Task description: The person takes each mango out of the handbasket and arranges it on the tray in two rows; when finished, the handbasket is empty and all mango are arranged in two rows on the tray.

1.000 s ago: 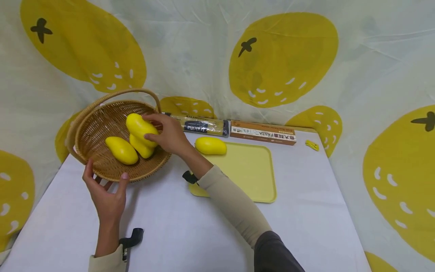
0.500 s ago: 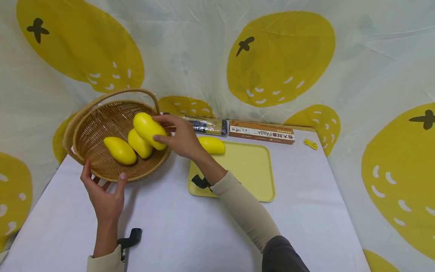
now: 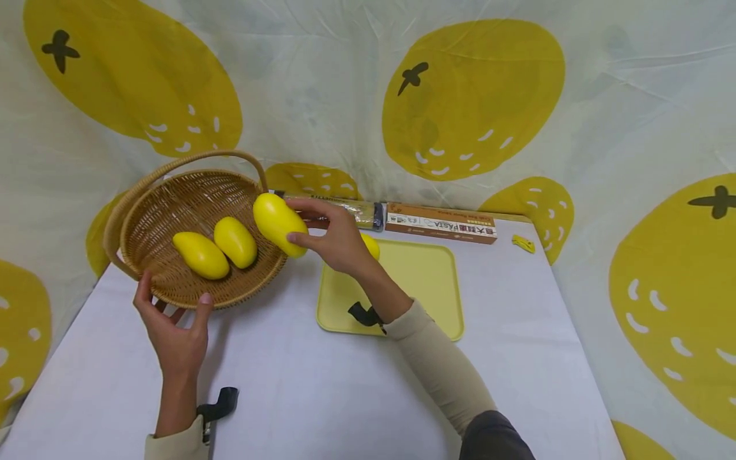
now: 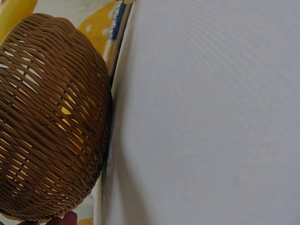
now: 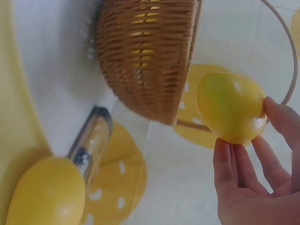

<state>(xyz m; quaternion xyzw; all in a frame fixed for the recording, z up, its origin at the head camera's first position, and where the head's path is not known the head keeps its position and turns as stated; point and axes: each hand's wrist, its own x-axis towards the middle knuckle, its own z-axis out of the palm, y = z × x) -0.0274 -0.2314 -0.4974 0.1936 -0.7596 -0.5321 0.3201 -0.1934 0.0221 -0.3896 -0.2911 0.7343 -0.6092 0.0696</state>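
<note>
My right hand [image 3: 342, 239] pinches a yellow mango [image 3: 278, 223] between thumb and fingers, at the right rim of a wicker basket [image 3: 190, 198]. In the right wrist view the held mango [image 5: 232, 108] shows a greenish patch. Two more mangoes lie side by side inside the basket, a left one [image 3: 201, 255] and a right one [image 3: 236, 243]. My left hand [image 3: 178, 338] grips the basket's near rim, and the basket tilts towards me. Another mango [image 3: 370, 245] rests on a pale yellow tray [image 3: 408, 287], partly hidden by my right hand.
Along the back edge of the white-covered table [image 3: 299, 396] lie a clear pasta packet [image 3: 365, 215] and a brown-and-white pasta box [image 3: 439, 223]. A small yellow item [image 3: 523, 243] sits at the back right. A fruit-print cloth [image 3: 322, 83] hangs behind.
My right hand has moved right with the mango, from above the mangoes in the basket to the basket's right rim. My left hand keeps its hold on the basket.
</note>
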